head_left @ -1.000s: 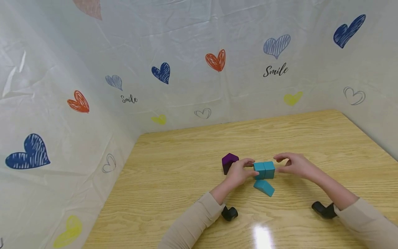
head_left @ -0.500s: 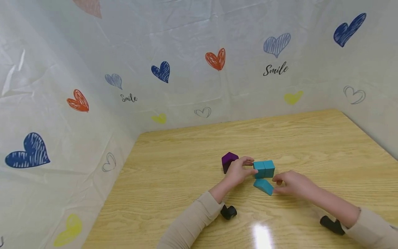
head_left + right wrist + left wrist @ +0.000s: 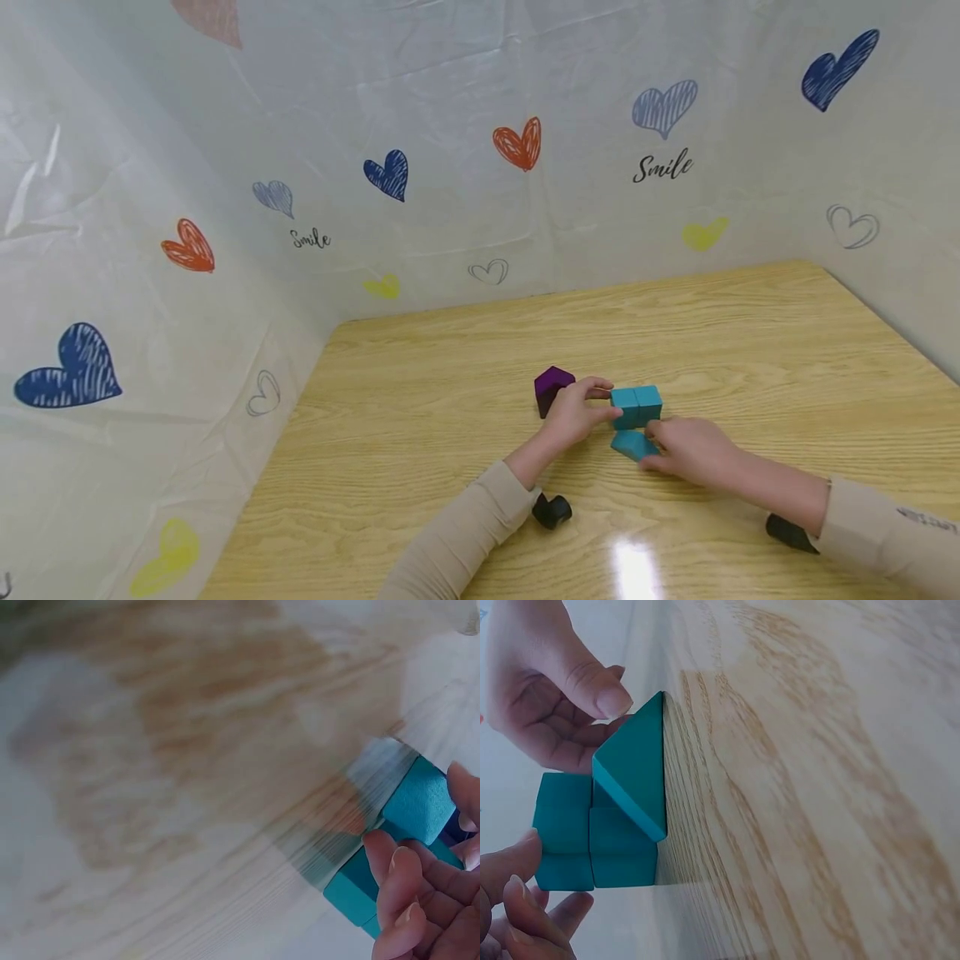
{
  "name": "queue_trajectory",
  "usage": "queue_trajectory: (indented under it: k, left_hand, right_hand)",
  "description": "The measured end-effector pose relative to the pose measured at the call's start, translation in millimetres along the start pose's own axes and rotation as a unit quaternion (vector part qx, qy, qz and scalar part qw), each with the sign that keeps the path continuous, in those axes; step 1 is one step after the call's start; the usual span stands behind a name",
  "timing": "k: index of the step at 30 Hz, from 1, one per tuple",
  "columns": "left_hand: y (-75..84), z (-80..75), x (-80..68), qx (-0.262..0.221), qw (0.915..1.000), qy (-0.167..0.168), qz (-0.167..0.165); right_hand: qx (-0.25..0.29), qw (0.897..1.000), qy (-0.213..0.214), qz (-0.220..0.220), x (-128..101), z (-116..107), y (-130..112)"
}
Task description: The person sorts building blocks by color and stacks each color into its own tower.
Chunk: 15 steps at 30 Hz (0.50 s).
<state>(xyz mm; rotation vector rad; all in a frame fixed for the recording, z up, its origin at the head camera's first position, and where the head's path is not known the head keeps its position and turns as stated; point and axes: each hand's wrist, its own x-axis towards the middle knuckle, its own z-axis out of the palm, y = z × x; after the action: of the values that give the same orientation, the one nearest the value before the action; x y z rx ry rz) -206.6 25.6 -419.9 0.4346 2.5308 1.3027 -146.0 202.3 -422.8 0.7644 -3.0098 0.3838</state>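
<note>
Two pairs of teal blocks (image 3: 564, 829) are stacked side by side and two high on the wooden table (image 3: 435, 433). My left hand (image 3: 572, 417) holds the upper left block between thumb and fingers. In front of the stack lies a teal triangular block (image 3: 634, 761), long side down. My right hand (image 3: 693, 450) has its thumb and bent fingers about the right end of that block. In the left wrist view, the right thumb shows just above the block's slope. A purple block (image 3: 551, 387) stands behind my left hand, which partly hides it.
Black angled pieces show under each sleeve, the left one (image 3: 551, 512) plainly and the right one (image 3: 787, 533) partly covered. A pale sheet printed with hearts (image 3: 517, 146) walls off the back and sides of the table.
My right hand has moved from beside the right end of the stack toward me, then leftward to the triangular block. The left hand and the blocks stay in place.
</note>
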Motion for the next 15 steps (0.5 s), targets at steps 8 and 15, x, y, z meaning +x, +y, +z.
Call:
queue_trajectory:
  k: [8,15]
  left_hand:
    - [0.7,-1.5,-0.4,-0.001,1.0000,-0.001,0.004]
    - [-0.3,-0.8,0.6,-0.002,1.0000,0.001,0.004]
  right_hand:
    - [-0.022,1.000,0.005,-0.002,2.2,2.5,-1.1]
    - [-0.024,1.000,0.005,-0.007,2.1,2.0,-1.1]
